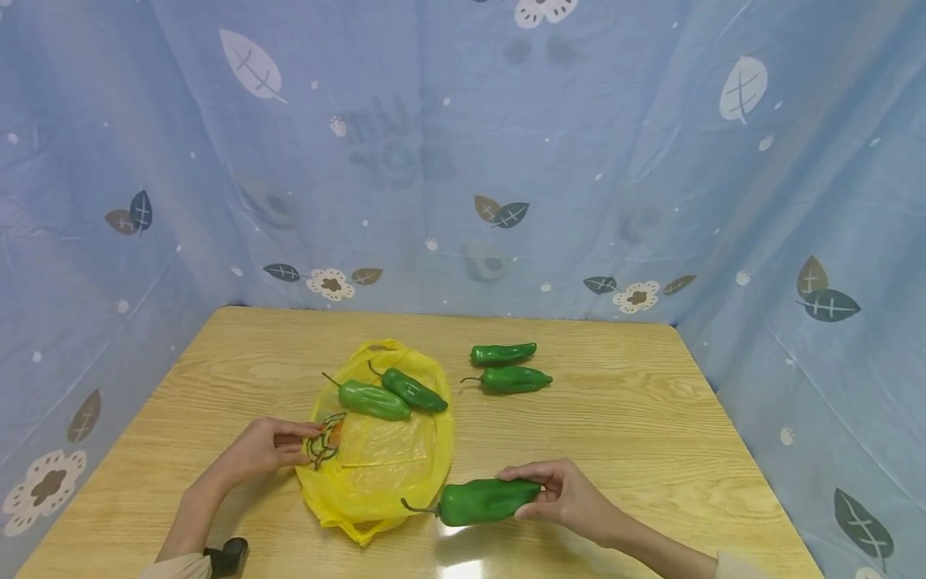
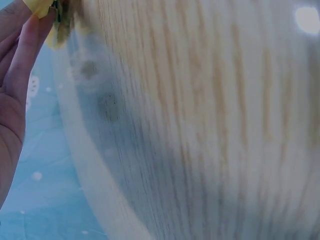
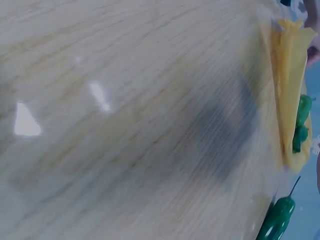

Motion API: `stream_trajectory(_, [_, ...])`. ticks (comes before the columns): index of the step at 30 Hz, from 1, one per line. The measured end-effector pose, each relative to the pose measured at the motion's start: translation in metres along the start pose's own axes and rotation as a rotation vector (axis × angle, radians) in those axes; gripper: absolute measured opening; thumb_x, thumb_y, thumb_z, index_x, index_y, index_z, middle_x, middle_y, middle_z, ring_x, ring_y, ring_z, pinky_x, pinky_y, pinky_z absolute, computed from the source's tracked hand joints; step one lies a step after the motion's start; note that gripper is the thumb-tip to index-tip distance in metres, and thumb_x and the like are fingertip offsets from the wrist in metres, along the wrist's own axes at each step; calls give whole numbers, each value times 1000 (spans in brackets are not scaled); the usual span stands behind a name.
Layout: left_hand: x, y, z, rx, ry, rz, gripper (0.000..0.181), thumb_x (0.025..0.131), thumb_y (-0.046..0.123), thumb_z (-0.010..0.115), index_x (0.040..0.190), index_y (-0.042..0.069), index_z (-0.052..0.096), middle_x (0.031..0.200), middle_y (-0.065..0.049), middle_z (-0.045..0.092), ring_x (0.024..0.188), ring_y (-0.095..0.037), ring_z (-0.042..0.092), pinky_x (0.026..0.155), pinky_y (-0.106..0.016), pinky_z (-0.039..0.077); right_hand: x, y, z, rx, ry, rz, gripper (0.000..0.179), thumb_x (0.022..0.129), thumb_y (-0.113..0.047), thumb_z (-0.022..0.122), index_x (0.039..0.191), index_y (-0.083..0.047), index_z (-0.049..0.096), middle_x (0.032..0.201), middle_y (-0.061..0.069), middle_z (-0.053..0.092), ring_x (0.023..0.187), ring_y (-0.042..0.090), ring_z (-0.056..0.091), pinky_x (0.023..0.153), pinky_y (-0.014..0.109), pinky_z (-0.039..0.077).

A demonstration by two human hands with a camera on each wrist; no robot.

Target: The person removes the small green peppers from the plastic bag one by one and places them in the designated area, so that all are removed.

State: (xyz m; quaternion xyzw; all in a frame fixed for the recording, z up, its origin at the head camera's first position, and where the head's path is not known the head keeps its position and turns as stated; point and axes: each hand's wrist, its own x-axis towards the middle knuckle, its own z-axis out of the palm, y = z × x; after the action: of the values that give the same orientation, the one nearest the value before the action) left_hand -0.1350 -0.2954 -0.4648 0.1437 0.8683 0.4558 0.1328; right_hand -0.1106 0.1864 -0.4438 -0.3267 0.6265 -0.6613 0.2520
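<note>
A thin yellow plastic bag (image 1: 387, 474) lies spread with its mouth open on the wooden table. Inside, toward the back, are a light green pepper (image 1: 372, 400) and a darker green pepper (image 1: 414, 391). My left hand (image 1: 264, 452) pinches the bag's left edge beside a dark green and orange print; the left wrist view has the yellow film (image 2: 39, 7) between thumb and fingers. Near the bag's front right corner, my right hand (image 1: 560, 497) grips a large green pepper (image 1: 477, 503) by its tip end, stem pointing left over the bag's edge.
Two more green peppers, one behind (image 1: 502, 354) and one in front (image 1: 515, 380), lie right of the bag. The wooden table (image 1: 637, 418) ends at a blue patterned curtain (image 1: 434, 161) at the back and sides. A dark band (image 1: 230, 555) circles the left wrist.
</note>
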Motion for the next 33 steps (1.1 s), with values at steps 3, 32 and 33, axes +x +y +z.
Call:
stream_trajectory(3, [0, 0, 1, 16, 4, 8, 41, 85, 16, 74, 119, -5, 65, 129, -24, 56, 108, -31, 62, 85, -26, 57, -7, 2, -2, 2, -2, -10, 44, 87, 3, 66, 127, 16, 52, 128, 39, 48, 113, 15, 60, 88, 28, 55])
stream_trajectory(32, [-1, 0, 2, -1, 6, 10, 36, 85, 12, 73, 116, -4, 67, 130, -28, 54, 106, -31, 63, 81, -25, 58, -13, 19, -37, -55, 10, -96, 44, 87, 8, 63, 127, 19, 49, 130, 31, 51, 112, 16, 60, 85, 36, 56])
stream_trajectory(33, [-1, 0, 2, 4, 7, 11, 36, 85, 13, 73, 116, -4, 67, 129, -28, 55, 106, -30, 63, 81, -25, 58, -13, 20, -38, -59, 18, -89, 44, 87, 8, 64, 127, 19, 49, 129, 34, 50, 113, 16, 60, 85, 36, 56])
